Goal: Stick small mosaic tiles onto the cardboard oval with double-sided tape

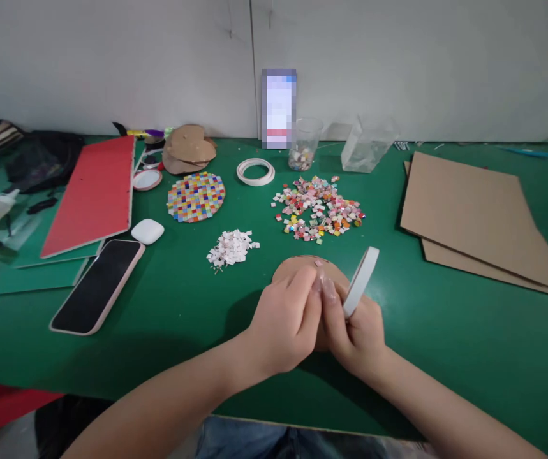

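Note:
My left hand (286, 319) and my right hand (357, 328) meet over a round piece of brown cardboard (293, 264). The thumbs and fingertips press together in a pinch; whatever lies between them is too small or hidden to make out. A narrow roll of white tape (362, 280) is held in my right hand, standing on edge. Just beyond my fingertips, a small pinkish tile (318, 262) shows near the cardboard's far edge. Farther back spreads a pile of loose coloured mosaic tiles (319, 207). Left of my hands is a heap of white paper scraps (232, 248).
A mosaic-covered disc (196, 197), another tape roll (255, 172) and cut cardboard shapes (190, 150) lie behind. A phone (99, 287), white case (148, 231) and red board (94, 194) are left. Cardboard sheets (469, 217) lie right; a cup (305, 146) and clear box (367, 150) stand behind.

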The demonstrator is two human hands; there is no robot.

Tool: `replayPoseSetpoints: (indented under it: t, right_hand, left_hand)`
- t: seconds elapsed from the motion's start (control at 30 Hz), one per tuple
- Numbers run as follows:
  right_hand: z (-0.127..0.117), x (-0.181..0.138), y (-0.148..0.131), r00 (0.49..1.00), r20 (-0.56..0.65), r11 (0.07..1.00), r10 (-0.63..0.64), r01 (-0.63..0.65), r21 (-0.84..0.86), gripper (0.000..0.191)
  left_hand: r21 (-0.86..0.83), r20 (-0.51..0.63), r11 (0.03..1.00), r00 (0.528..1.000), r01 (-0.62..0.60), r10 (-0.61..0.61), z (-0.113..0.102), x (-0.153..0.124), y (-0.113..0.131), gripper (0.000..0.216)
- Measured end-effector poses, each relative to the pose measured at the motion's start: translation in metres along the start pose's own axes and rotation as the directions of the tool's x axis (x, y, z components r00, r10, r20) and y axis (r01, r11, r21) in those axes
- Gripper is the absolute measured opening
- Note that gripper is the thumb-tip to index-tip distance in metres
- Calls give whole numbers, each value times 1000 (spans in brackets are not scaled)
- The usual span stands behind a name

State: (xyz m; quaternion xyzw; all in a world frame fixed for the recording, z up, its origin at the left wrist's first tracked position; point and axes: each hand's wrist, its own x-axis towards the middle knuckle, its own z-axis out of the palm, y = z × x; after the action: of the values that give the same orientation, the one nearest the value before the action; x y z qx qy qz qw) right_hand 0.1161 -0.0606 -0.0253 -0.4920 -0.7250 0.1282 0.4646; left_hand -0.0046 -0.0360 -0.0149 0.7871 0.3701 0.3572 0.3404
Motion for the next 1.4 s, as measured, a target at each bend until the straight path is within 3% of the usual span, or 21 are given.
replayPoseSetpoints:
  t: [0.2,0.6,0.83,1.03,1.4]
  right_hand:
    - [-3,3,1,998,17,998,-64,64,22,24]
    - [0,1,-2,994,-35,994,101,-100,35,34]
    - [-4,4,3,996,91,999,-18,14,44,22]
    - [-7,5,8,991,110,994,-82,73,83,24]
    - [-5,4,4,991,70,987,115,-121,102,34]
  left_hand:
    - [-19,1,1000,1000,-17,17,-4,2,0,21]
    - [-218,108,959,981,182,-161,-3,2,8,23]
    - [-155,40,978,990,138,-133,-1,1,4,24]
    - [-130,39,985,994,109,-105,-4,2,3,24]
    - [-353,135,892,958,284,-252,-3,4,8,28]
